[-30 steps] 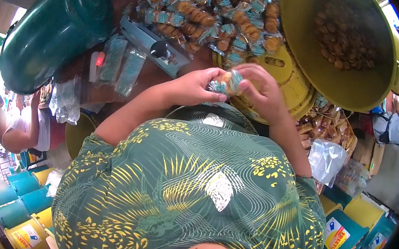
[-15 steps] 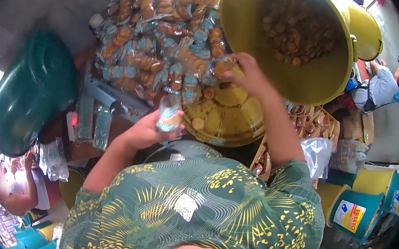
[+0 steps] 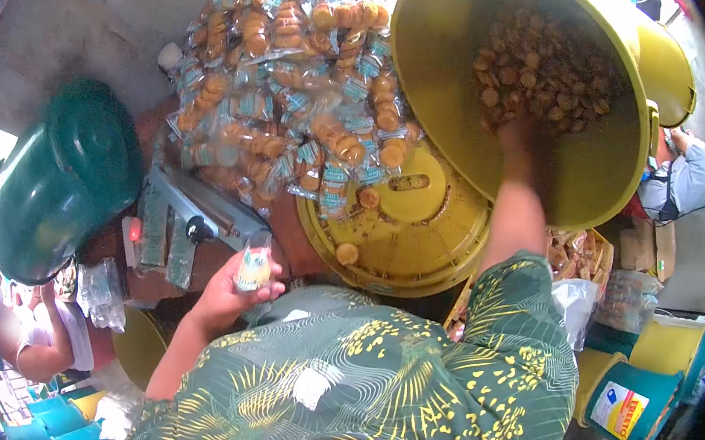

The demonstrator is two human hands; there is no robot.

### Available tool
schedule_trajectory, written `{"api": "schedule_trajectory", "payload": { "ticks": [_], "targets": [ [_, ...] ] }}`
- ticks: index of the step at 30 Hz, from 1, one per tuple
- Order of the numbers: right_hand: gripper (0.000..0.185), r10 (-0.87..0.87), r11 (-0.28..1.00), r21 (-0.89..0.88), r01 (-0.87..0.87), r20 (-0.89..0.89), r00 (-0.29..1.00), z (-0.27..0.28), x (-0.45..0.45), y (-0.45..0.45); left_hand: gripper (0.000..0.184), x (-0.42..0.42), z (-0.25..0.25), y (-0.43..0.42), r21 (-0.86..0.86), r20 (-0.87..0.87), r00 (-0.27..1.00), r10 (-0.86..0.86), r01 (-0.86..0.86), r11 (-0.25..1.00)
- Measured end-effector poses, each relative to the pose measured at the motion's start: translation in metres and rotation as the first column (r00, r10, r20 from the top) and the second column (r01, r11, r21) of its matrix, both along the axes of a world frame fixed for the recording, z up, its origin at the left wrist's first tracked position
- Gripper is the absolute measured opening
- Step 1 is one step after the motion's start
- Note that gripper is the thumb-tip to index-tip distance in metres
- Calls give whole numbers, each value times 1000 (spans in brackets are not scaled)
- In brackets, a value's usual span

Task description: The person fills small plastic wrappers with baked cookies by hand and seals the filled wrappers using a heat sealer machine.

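Note:
My left hand (image 3: pixel 244 289) is closed round a small clear plastic packet (image 3: pixel 254 268) with blue-white print and something pale brown low inside. The packet stands upright with its mouth upward. My right hand (image 3: pixel 517 127) reaches deep into a tilted yellow bucket (image 3: pixel 436 74), at the near edge of a heap of round cookies (image 3: pixel 549 65). Its fingers are dark and partly lost among them. Below the bucket lies a yellow lid (image 3: pixel 404 256) with a couple of loose cookies (image 3: pixel 347 255) on it. A large pile of filled cookie packets (image 3: pixel 288 101) spreads to the left.
A metal bar tool with a dark knob (image 3: pixel 201 228) lies left of the lid. Further left is a big green barrel (image 3: pixel 64 181). Teal and yellow buckets (image 3: pixel 630 399) stand at right. Co-workers sit at far left (image 3: pixel 48 334) and far right (image 3: pixel 690 178).
My right hand has left the spot over the lid beside the packets and gone into the yellow bucket. My left hand still holds the packet, slightly lower and further left.

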State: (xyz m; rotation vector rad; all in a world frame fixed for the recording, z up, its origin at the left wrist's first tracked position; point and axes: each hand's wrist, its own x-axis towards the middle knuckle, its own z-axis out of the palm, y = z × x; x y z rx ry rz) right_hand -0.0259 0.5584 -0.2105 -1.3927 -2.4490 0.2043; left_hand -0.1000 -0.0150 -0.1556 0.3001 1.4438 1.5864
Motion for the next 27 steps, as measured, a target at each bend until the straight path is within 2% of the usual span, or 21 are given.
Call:
{"api": "schedule_trajectory", "payload": {
  "ticks": [2, 4, 5, 8, 9, 11, 12, 18, 21, 24, 27],
  "targets": [
    [75, 105, 993, -48, -108, -59, 993, 5, 6, -49, 68, -6, 0, 8, 37, -27, 997, -69, 70, 997],
    [76, 194, 961, -174, -215, -129, 972, 6, 15, -96, 70, -10, 11, 23, 40, -94, 988, -119, 124, 992],
    [75, 223, 932, -254, -260, -165, 961, 5, 22, -113, 71, -11, 16, 26, 29, -70, 989, -128, 130, 991],
    [71, 270, 843, -388, -373, -293, 917, -17, 46, -155, 68, -18, 18, 34, 83, -128, 975, -179, 191, 978],
    [73, 256, 847, -405, -344, -256, 932, -19, 52, -169, 67, -18, 22, 36, 93, -114, 977, -179, 190, 977],
    [72, 368, 921, -81, -380, -131, 920, -39, 71, -185, 66, -22, 18, 37, 110, -138, 976, -171, 186, 976],
    [71, 406, 912, 83, -401, -54, 912, -43, 78, -192, 66, -24, 16, 37, 118, -148, 975, -166, 184, 976],
    [54, 341, 940, 29, -340, -90, 936, -40, 81, -222, 58, -34, -1, 27, 143, -159, 976, -148, 171, 975],
    [52, 386, 901, -103, -422, -258, 886, -51, 78, -211, 57, -34, 0, 24, 133, -185, 972, -146, 171, 976],
    [55, 503, 756, -276, -594, -336, 796, -43, 85, -214, 55, -35, 0, 16, 133, -204, 973, -111, 140, 981],
    [56, 558, 771, -341, -537, -45, 829, -61, 90, -217, 53, -37, -6, 9, 145, -176, 982, -63, 89, 985]
  ]
}}
